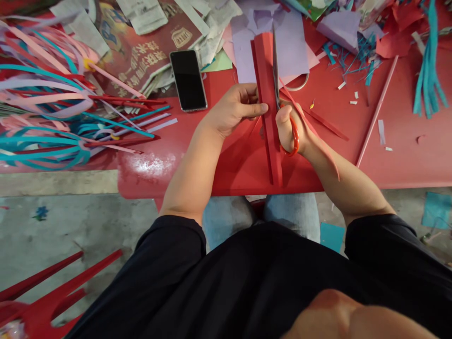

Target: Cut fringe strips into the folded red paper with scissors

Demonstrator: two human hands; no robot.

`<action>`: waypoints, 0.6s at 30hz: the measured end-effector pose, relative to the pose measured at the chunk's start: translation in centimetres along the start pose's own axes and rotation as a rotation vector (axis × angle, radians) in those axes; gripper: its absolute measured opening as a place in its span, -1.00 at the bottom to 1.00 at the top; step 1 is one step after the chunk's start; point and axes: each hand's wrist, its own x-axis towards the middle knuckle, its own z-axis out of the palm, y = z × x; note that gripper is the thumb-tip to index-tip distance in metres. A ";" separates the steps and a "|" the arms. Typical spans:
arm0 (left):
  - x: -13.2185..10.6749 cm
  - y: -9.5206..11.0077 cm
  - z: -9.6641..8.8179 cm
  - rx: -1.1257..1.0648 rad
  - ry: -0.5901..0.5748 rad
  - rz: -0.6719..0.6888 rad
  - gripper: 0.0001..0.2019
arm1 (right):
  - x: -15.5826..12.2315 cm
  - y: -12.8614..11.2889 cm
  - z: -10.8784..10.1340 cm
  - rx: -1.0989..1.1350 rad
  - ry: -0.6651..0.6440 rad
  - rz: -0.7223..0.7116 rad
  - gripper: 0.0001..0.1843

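A long folded red paper strip [269, 117] runs from 6 to 12 o'clock, creased lengthwise, and is pinched on its 9 o'clock side by the left hand [235, 107]. Orange-handled scissors [276, 75], gripped in the right hand [287, 125], lie along its 3 o'clock edge, with the slim blades pointing to 12 o'clock.

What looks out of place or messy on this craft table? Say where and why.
A black phone lies beside the paper piles, beyond the left hand, odd among craft scraps. Teal and white offcuts are strewn over the red table at far right, and a teal sheet lies on the floor.
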 end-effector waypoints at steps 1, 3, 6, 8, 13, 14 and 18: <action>0.0 0.0 0.0 0.003 -0.004 0.004 -0.72 | 0.0 0.1 0.1 -0.081 0.042 -0.091 -0.15; 0.0 -0.1 0.1 0.006 -0.009 0.023 -0.74 | 0.1 0.1 0.2 -0.111 0.073 -0.185 -0.19; 0.1 -0.3 0.3 -0.004 0.002 0.039 -0.72 | 0.0 0.0 0.4 -0.099 0.086 -0.196 -0.25; 0.1 -0.3 0.4 -0.011 0.007 0.042 -0.70 | -0.2 -0.2 0.5 -0.122 0.120 -0.188 -0.26; 0.1 -0.3 0.4 -0.015 0.009 0.027 -0.73 | -0.9 -0.3 0.7 -0.233 0.205 -0.084 -0.27; 0.1 -0.4 0.4 -0.028 0.003 0.025 -0.74 | -0.9 -0.2 0.7 -0.240 0.216 -0.080 -0.25; 0.1 -0.6 0.4 -0.087 0.021 0.004 -0.82 | -0.2 0.5 0.7 -0.204 0.226 -0.039 -0.20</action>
